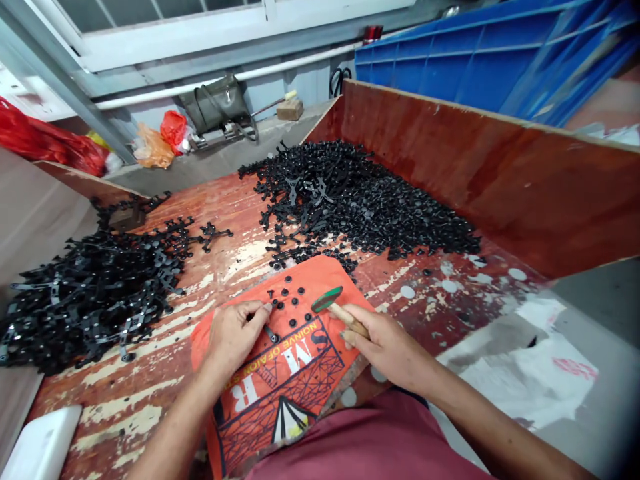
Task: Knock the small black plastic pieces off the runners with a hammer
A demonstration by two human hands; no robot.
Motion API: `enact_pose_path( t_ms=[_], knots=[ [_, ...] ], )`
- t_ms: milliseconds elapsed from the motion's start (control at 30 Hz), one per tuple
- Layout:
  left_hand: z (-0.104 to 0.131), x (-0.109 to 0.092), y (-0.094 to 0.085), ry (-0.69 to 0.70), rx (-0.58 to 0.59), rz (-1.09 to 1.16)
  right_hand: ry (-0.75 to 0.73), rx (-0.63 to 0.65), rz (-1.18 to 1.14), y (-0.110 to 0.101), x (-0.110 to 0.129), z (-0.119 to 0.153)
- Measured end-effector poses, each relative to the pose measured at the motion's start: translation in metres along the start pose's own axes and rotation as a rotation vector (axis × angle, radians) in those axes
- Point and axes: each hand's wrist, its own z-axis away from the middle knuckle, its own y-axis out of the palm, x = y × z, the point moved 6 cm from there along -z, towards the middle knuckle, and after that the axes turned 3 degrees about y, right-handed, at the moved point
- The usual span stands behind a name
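Observation:
My left hand (239, 331) rests on the orange printed cloth (320, 273), thumb and forefinger closed on a small black part (273, 333) that juts out beyond the fingertips. In my right hand (383, 340) is the light wooden handle of a small tool (327, 299) with a green, rounded blade; it is held over the cloth. Several small round black pieces (293, 301) lie scattered on the cloth between my hands.
A large heap of black parts (350, 200) lies beyond the cloth, another heap (95, 300) at left. A red-brown board (475, 173) walls the right side. A white object (45, 443) lies front left, white sheeting (530, 367) at right, a blue crate (450, 67) behind.

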Motion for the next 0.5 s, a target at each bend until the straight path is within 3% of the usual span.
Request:
enact_pose_path(
  t_ms=[200, 500],
  knots=[
    [-0.0048, -0.0068, -0.0005, 0.017, 0.015, -0.111, -0.024, -0.016, 0.088, 0.0012, 0.0011, -0.0021],
    [-0.0039, -0.007, -0.0001, 0.036, 0.033, -0.099, -0.026, -0.014, 0.165, 0.0017, 0.0012, -0.0044]
  ],
)
